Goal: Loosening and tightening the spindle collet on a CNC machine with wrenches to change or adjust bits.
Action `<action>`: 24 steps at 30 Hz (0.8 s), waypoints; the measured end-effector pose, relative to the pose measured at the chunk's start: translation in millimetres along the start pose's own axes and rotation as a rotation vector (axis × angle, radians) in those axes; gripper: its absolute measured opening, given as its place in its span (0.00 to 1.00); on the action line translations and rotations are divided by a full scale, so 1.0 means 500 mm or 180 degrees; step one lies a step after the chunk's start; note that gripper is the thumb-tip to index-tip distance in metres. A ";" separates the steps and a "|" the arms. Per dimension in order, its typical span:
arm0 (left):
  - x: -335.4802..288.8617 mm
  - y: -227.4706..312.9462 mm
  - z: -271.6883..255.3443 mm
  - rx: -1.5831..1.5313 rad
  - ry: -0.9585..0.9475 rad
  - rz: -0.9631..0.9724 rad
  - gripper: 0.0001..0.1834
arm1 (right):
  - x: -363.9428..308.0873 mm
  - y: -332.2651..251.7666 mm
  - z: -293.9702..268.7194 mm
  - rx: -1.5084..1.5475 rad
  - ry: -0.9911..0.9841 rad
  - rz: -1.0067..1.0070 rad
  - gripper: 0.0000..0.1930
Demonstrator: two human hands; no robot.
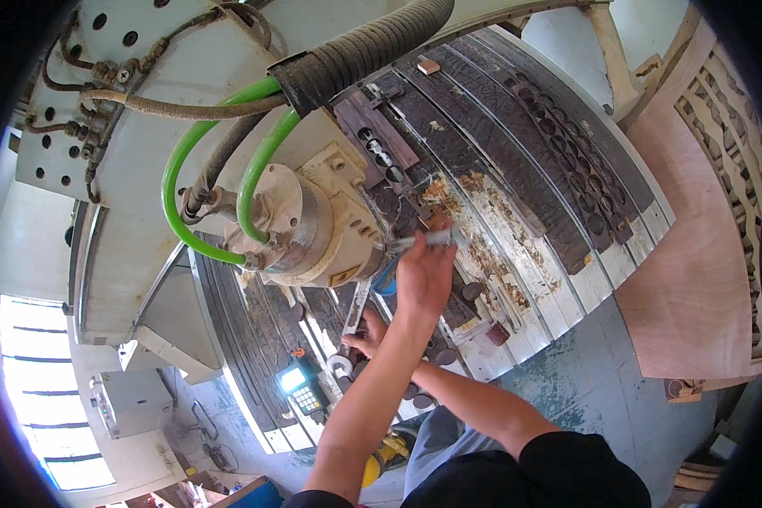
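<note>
My forearms cross, the left one over the right. My left hand point(426, 278) is closed around a silver wrench point(438, 238), slightly blurred, that reaches to the underside of the spindle motor point(292, 224). Lower and to the left, my right hand point(367, 334) grips a second flat metal wrench point(357, 306), which slants up toward the same spot. Something blue point(387, 279) shows between the two wrenches, below the motor. A round metal end point(339, 366) lies just below my right hand; I cannot tell whether it belongs to that wrench.
Green hoses point(178, 199) and a ribbed black hose point(360, 55) run above the motor. The slatted machine bed point(559, 279) carries dark strips and round pads. A handheld controller point(303, 388) with a lit screen lies near its front edge. Curved plywood point(681, 288) stands at right.
</note>
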State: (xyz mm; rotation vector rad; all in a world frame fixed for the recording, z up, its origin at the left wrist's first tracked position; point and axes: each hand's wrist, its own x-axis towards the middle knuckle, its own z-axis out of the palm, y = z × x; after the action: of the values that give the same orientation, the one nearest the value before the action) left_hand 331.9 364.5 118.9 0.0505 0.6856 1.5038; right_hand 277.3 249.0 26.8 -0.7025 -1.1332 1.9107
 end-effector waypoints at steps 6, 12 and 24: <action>0.038 -0.009 0.012 -0.0670 0.0162 0.0086 0.15 | -0.115 0.054 0.035 -0.0041 0.0208 0.0260 0.19; -0.178 0.032 -0.133 0.1443 0.1157 0.0041 0.08 | -0.300 -0.061 -0.166 -0.0673 0.0401 0.1041 0.13; -0.242 -0.040 -0.342 0.4542 0.1899 0.0600 0.12 | -0.185 -0.262 -0.470 -0.4125 0.1840 0.0440 0.27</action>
State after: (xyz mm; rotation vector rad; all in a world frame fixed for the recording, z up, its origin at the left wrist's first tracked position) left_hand 284.0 186.5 17.5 0.7792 2.1669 0.8990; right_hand 553.0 315.8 44.4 -1.8748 -1.8506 0.7139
